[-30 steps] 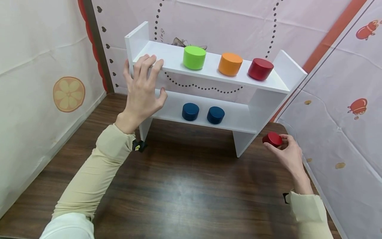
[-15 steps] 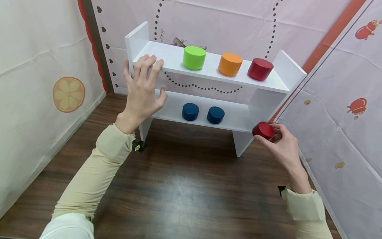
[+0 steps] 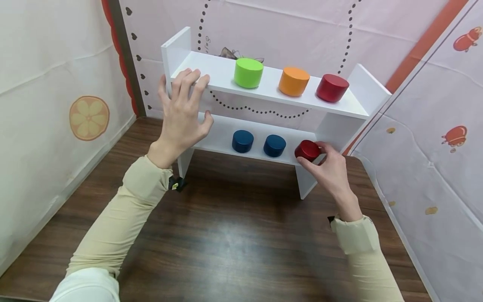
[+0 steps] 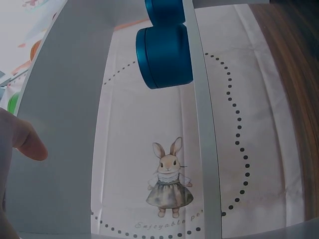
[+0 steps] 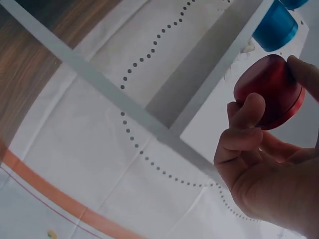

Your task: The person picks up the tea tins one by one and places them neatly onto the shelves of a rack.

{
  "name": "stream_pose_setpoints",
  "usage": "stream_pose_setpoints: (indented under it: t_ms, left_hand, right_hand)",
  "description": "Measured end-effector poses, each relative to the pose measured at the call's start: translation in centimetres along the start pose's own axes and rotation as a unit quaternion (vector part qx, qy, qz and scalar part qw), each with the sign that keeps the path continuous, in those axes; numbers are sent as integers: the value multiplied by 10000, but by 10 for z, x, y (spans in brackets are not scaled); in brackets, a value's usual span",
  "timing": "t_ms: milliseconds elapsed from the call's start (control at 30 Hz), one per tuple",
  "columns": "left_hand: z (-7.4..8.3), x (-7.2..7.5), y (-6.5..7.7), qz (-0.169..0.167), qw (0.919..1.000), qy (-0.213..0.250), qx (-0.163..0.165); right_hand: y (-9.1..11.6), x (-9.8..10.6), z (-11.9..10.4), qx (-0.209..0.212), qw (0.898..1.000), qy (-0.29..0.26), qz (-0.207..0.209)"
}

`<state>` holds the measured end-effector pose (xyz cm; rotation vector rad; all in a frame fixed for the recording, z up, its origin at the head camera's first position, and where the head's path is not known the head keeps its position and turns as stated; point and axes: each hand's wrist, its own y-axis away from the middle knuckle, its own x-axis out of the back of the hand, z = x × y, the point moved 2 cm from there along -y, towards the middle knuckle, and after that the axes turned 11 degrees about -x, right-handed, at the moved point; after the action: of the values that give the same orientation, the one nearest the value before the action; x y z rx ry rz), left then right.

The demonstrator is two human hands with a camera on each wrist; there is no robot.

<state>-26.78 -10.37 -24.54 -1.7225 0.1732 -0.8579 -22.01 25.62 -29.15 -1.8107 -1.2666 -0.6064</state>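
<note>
In the head view my right hand [image 3: 333, 172] pinches a red round tin [image 3: 307, 150] between thumb and fingers at the right end of the lower shelf board. The right wrist view shows the red tin [image 5: 269, 89] beside a blue tin [image 5: 275, 27]; whether it touches the board I cannot tell. Two blue round tins [image 3: 242, 141] stand on the lower board, left of the red one. My left hand [image 3: 183, 119] grips the left end of the white shelf's top board [image 3: 216, 67], fingertips over its front edge and thumb [image 4: 31, 144] below.
On the top board stand a green tin [image 3: 248, 73], an orange tin [image 3: 294, 82] and another red tin [image 3: 332, 88]. Upright side panels [image 3: 367, 88] bound the shelf. It stands on a dark wooden table [image 3: 226, 235], with printed cloth walls [image 3: 426, 176] around it.
My right hand has carried the red tin left and up, from beside the shelf to the lower board's right end. The left hand keeps its place on the shelf.
</note>
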Motion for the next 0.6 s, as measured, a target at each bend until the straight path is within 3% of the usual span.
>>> stream_pose_setpoints:
  t_ms: [333,600]
  left_hand:
    - [2,-3,-3,-64,10000,-28,9]
    - [3,-4,0,-117,9999,-70,-13]
  right_hand:
    - [-13,-10,-3,-409,9971,632,-73]
    - [-13,-18,3,-555,9949,814,-208]
